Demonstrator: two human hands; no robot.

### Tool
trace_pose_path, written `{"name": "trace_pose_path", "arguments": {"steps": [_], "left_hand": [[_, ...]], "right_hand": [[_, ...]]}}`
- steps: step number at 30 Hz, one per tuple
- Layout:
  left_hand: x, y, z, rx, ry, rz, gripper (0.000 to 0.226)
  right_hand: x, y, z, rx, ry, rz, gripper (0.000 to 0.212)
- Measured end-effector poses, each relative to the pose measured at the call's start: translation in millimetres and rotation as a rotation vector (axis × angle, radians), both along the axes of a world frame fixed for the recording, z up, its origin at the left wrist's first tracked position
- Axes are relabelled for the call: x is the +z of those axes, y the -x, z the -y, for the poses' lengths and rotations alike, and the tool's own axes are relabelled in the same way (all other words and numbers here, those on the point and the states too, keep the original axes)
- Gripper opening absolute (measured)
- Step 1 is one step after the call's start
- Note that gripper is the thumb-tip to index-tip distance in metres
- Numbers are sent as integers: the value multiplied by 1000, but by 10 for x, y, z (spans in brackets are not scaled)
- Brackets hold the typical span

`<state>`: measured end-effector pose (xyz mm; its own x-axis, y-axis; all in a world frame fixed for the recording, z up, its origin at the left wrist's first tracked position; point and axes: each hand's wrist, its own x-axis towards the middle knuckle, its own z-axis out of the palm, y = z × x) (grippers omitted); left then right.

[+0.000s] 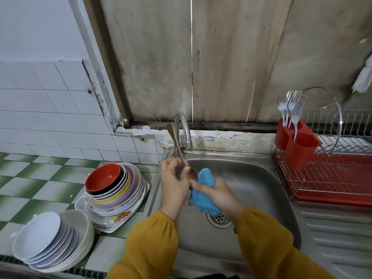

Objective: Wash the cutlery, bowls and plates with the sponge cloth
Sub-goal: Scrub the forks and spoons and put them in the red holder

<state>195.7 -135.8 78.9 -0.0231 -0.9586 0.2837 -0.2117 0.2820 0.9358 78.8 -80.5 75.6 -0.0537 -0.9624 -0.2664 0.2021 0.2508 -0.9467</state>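
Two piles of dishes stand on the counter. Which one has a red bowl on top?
The pile next to the sink: its top bowl is red, over coloured plates. The other pile, farther left, holds only white bowls.

The checked counter (30, 178) bore bowls (38, 236) beside stacked plates (128, 200); a rack (291, 178) stood on the drainboard (332, 228).
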Motion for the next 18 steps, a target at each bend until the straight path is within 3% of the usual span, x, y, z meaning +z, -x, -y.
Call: {"name": "trace_pose_path", "arguments": {"steps": [4,7,11,13,15,18], "left_hand": [[52,-127,185,2,-93,-93,31],[27,-164,144,-99,-109,-23,31],[-49,-132,88,-196,-143,41,30],[-76,-97,71,-215,-145,89,23],[-84,-58,44,-251,-131,129,27],[-77,-20,-10,-309,-47,312,39]], "right_hand": [[-109,-30,-114,-36,8,78,50],[-69,32,-102,-220,13,212,46],[-21,157,-19,-301,105,372,44],[24,188,21,-320,190,439,58],[55,166,46,-284,243,424,76],[55,20,56,-234,220,160,76]]}}
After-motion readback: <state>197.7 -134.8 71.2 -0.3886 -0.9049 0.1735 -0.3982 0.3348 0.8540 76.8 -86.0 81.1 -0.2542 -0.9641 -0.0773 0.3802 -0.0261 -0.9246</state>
